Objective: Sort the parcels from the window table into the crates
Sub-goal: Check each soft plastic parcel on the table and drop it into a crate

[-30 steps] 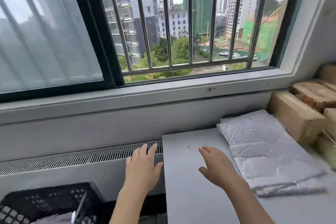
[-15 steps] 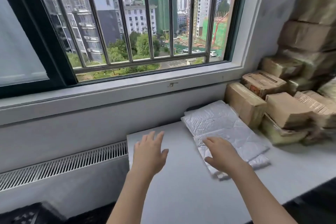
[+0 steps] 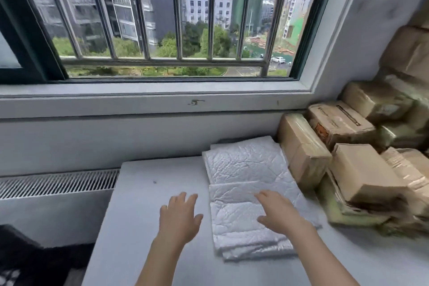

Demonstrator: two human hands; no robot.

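Plenty left to sort by the look of it: a stack of white padded mailers (image 3: 246, 193) lies by the desk's (image 3: 148, 216) back edge and brown boxes (image 3: 357, 146) fill its right corner. Both hands are empty with fingers spread, left hand (image 3: 180, 218) over bare desk, right hand (image 3: 279, 212) just over the mailers. A dark crate (image 3: 21, 260) sits low left, under the barred window (image 3: 162, 18) and radiator grille (image 3: 58, 183)
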